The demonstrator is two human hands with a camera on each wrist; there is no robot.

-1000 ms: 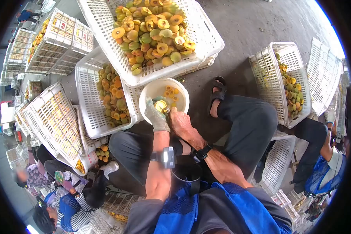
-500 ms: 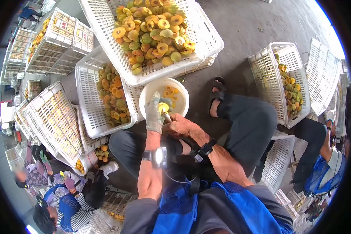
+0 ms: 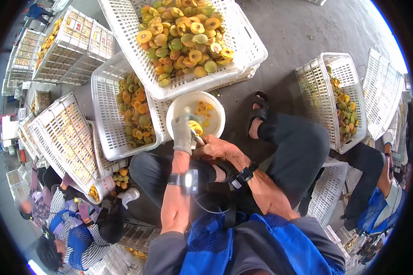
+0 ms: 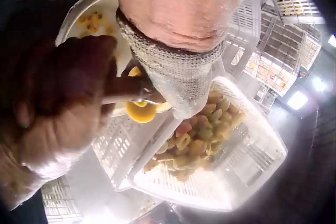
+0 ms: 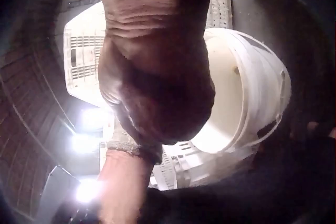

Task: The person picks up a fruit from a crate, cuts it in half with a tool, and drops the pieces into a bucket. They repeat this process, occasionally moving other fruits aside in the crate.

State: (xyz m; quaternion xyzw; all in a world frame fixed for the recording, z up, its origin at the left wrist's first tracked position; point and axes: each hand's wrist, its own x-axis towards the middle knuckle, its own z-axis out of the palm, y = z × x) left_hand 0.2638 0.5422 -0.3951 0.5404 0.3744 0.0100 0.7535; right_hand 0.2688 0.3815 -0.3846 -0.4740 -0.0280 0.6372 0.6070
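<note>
The gloved left hand [image 3: 183, 134] holds a yellow fruit half [image 3: 195, 128] over the near part of a white bucket [image 3: 221, 120]. Close against it, the bare right hand [image 3: 213, 149] grips a tool with a handle [image 4: 122, 88], whose thin metal end touches the cut fruit [image 4: 140, 111] in the left wrist view. Small orange pieces [image 3: 203, 108] lie inside the bucket. In the right wrist view the back of the right hand [image 5: 157, 95] hides its fingers and the tool.
A white crate [image 3: 254, 54] of halved fruit stands beyond the bucket, another crate [image 3: 102, 114] of fruit to its left. A third crate [image 3: 311, 87] stands at right, past the person's knee [image 3: 307, 133]. Two seated people are at lower left, one person at far right.
Since a second ago the left hand has turned more upright and shifted slightly left, still with fruit. The right hand has turned, and its tool stays at the fruit. The head view has shifted slightly.
</note>
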